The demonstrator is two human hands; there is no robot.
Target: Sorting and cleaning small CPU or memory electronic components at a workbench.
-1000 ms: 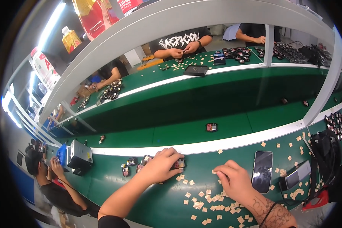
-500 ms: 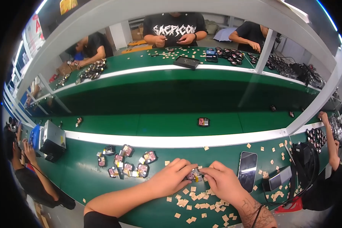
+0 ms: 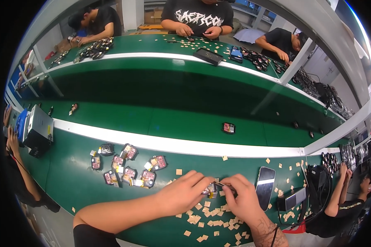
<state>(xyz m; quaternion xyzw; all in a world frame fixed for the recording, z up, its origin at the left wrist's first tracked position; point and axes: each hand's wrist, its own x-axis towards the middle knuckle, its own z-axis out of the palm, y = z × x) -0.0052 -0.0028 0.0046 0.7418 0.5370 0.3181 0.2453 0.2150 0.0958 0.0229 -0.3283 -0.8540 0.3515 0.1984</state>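
My left hand (image 3: 186, 191) is closed around the near-left side of a small electronic device (image 3: 211, 194), its open casing showing a circuit board and a bit of yellow tape. The fingers cover much of it. In my right hand (image 3: 242, 197) is a slim metal tool that looks like tweezers (image 3: 224, 185), pinched between thumb and fingers, its tip over the device's upper edge. What the tip touches is too small to tell. Loose beige square pads (image 3: 212, 212) lie scattered just below both hands. To the left sits a group of similar opened devices (image 3: 129, 174) with boards and small silver cells.
A smartphone (image 3: 266, 187) lies right of my right hand, beside a grey box-shaped item (image 3: 292, 200) and a black bag (image 3: 317, 181). A white rail (image 3: 173, 143) separates my bench from a green belt carrying one device (image 3: 228, 128). Co-workers sit opposite and at both sides.
The view has tilted and shifted, so the surroundings sit differently in the picture. Both hands stay together at the device, and the tool has turned slightly in my right fingers.
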